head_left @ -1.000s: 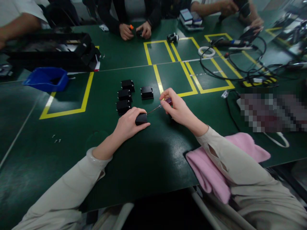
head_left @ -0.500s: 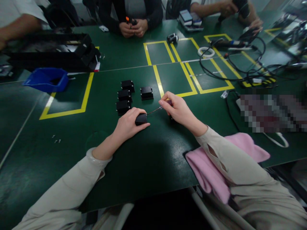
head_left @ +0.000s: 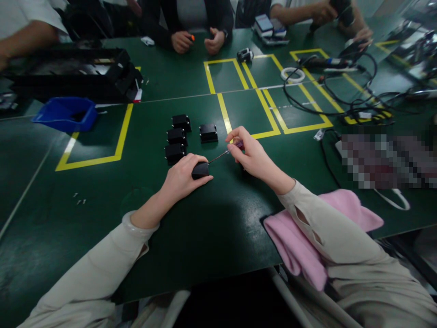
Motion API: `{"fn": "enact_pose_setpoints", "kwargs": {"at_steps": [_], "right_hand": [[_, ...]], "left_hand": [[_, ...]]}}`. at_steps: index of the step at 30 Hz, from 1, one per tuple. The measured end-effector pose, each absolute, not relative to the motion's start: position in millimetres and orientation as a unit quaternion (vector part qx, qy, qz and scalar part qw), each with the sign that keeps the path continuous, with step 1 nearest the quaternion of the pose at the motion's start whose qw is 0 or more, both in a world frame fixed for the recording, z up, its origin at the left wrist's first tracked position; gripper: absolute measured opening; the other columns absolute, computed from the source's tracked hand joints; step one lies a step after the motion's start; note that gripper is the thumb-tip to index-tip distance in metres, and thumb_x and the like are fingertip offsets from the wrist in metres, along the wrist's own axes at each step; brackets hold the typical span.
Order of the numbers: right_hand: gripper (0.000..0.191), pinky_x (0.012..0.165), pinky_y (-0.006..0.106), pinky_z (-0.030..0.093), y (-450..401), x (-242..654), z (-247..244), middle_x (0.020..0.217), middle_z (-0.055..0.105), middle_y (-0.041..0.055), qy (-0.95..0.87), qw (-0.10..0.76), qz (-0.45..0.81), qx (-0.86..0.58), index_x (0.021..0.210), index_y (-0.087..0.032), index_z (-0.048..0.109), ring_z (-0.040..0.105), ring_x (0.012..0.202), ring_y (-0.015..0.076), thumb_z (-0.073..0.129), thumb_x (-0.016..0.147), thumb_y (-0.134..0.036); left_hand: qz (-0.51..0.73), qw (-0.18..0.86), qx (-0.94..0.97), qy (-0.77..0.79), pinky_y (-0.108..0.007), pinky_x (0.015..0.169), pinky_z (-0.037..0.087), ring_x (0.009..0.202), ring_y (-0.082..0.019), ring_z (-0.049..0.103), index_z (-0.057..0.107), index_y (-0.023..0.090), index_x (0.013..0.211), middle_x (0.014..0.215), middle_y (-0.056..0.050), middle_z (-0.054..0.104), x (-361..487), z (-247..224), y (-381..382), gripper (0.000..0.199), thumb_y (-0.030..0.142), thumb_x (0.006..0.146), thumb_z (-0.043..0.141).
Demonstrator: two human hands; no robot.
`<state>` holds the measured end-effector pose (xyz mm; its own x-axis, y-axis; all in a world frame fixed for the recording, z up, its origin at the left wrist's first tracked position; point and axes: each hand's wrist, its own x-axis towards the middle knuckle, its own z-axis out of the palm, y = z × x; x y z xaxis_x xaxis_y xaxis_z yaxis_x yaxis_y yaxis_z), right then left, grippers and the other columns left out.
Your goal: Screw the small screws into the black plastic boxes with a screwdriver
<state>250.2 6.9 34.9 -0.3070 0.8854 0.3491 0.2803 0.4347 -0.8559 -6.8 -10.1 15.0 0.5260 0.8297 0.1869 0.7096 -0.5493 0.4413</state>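
My left hand (head_left: 182, 177) is closed around a small black block (head_left: 200, 170) on the green table. In my right hand (head_left: 247, 152) is a screwdriver (head_left: 218, 156), held by its purplish handle, its thin shaft reaching the block's upper right edge. Just beyond my left hand, three similar black blocks (head_left: 176, 136) stand in a column, with another black block (head_left: 208, 132) to their right. Part of something dark shows beneath my right hand. Several small metal screws (head_left: 81, 201) lie on the table at the left.
A blue bin (head_left: 66, 114) and long black trays (head_left: 78, 75) are at the back left. A pink cloth (head_left: 297, 237) lies under my right forearm. Cables (head_left: 367, 102) tangle at the right, near a white ring (head_left: 292, 75). Other people's hands (head_left: 215, 42) are across the table.
My right hand's fingers have shifted slightly on the screwdriver handle; my left hand and the block stay in place. Across the table, a person's two hands have moved apart.
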Motion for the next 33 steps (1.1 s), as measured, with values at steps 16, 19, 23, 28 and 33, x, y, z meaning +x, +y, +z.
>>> {"fn": "enact_pose_setpoints", "kwargs": {"at_steps": [16,19,23,28,33], "right_hand": [[0.02,0.064,0.031,0.035,7.5,250.8,33.8,0.067,0.051,-0.0044,-0.732,0.417,0.349,-0.411,0.089,-0.023,0.051,0.048,0.061,0.0138,0.056,0.104,-0.036],[0.007,0.066,0.03,0.038,7.9,251.1,33.3,0.072,0.053,-0.0044,-0.731,0.426,0.352,-0.4,0.098,-0.022,0.052,0.051,0.063,0.0133,0.056,0.102,-0.026],[0.01,0.067,0.03,0.04,8.8,251.0,31.9,0.078,0.056,-0.0025,-0.73,0.432,0.351,-0.397,0.097,-0.022,0.051,0.055,0.069,0.0137,0.058,0.102,-0.029],[0.01,0.066,0.03,0.039,8.2,251.0,31.4,0.073,0.053,-0.0044,-0.732,0.428,0.353,-0.395,0.097,-0.023,0.052,0.052,0.064,0.013,0.057,0.102,-0.03],[0.01,0.066,0.03,0.04,7.7,250.3,31.1,0.073,0.053,-0.0042,-0.731,0.432,0.348,-0.398,0.097,-0.023,0.053,0.053,0.066,0.0139,0.059,0.101,-0.03]], "left_hand": [[0.2,0.156,0.862,0.439,-0.045,0.096,0.055,0.111,-0.032,0.068,0.063,0.021,0.118,0.117,-0.011,0.07,-6.9,14.6,-10.2,0.036,0.048,0.096,0.07],[0.202,0.154,0.863,0.437,-0.045,0.095,0.055,0.109,-0.032,0.068,0.063,0.02,0.118,0.116,-0.011,0.07,-7.3,13.3,-9.7,0.037,0.048,0.096,0.07],[0.201,0.154,0.864,0.436,-0.045,0.095,0.055,0.109,-0.031,0.068,0.063,0.02,0.119,0.117,-0.011,0.07,-7.7,12.7,-9.5,0.036,0.047,0.096,0.071],[0.201,0.154,0.863,0.436,-0.044,0.094,0.055,0.108,-0.031,0.068,0.062,0.021,0.119,0.116,-0.01,0.07,-7.8,13.1,-9.5,0.037,0.048,0.096,0.072],[0.202,0.156,0.86,0.441,-0.043,0.095,0.055,0.108,-0.03,0.068,0.063,0.022,0.117,0.115,-0.009,0.07,-7.8,12.2,-9.3,0.036,0.048,0.095,0.073]]}}
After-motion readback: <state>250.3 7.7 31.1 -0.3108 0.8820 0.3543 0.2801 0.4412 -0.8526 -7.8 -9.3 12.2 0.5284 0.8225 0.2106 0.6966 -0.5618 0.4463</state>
